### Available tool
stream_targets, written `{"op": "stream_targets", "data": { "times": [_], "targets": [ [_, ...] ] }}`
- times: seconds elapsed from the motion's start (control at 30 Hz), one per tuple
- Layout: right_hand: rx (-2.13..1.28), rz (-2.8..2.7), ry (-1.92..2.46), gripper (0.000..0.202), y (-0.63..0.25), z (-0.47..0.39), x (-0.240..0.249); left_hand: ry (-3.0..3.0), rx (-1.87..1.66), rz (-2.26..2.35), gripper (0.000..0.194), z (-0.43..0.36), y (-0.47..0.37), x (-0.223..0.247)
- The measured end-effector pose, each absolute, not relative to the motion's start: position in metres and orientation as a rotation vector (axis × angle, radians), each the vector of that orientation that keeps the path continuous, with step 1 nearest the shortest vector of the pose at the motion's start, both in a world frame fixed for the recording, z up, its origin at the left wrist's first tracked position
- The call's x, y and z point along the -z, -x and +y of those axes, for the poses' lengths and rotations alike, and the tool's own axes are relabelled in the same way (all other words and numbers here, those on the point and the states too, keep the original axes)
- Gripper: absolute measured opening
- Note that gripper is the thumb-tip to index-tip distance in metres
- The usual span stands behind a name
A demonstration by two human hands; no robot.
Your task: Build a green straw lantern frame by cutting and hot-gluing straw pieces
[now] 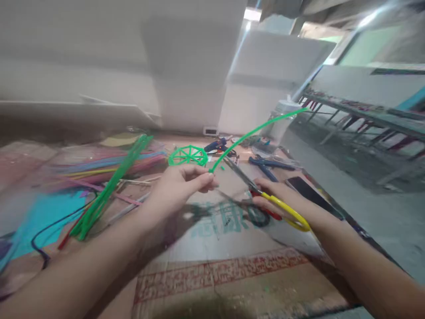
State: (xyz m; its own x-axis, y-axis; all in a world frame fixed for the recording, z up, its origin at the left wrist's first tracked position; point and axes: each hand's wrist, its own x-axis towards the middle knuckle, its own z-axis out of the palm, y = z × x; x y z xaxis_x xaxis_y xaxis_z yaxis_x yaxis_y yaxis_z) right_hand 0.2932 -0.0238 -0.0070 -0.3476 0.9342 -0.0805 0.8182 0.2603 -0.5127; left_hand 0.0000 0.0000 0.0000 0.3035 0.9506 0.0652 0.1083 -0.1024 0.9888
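Observation:
My left hand (194, 179) pinches one end of a green pipe cleaner (255, 129) between thumb and fingers. The stem curves up and away to the right. In my right hand (275, 192) are scissors (244, 175) with one yellow and one red handle; the blades point up and left, their tips close to the stem. Whether the tips touch it I cannot tell. Just behind my left hand lies a green spoked wheel shape (189, 155). To the left rests a bundle of green pipe cleaners (109, 190), blurred.
A dark phone (314, 197), blue-handled pliers (270, 164), a glue gun (215, 145) and a clear plastic jar (282, 119) stand or lie around the cardboard (206, 248). Coloured pipe cleaners (146, 164) and a blue sheet (55, 217) are at left. A white panel rises behind.

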Motion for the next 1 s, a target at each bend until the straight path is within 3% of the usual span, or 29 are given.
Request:
{"op": "stream_targets", "data": {
  "times": [0.2, 0.37, 0.6, 1.0],
  "targets": [
    [-0.840, -2.371, 1.490, 0.042, -0.298, -0.033, -0.005, -1.529, -0.970, 1.067, 0.024, 0.002, 0.006, 0.003],
    [-0.831, -2.316, 1.341, 0.061, -0.291, -0.032, 0.008, -1.522, -0.943, 1.063, 0.025, 0.003, 0.003, 0.006],
    [-1.016, -2.305, 1.200, 0.073, -0.275, -0.029, 0.013, -1.473, -0.881, 0.963, 0.017, 0.003, -0.005, 0.014],
    [-1.068, -2.282, 1.177, 0.073, -0.267, -0.034, 0.014, -1.448, -0.809, 0.935, 0.014, 0.003, -0.010, 0.023]
  ]
}}
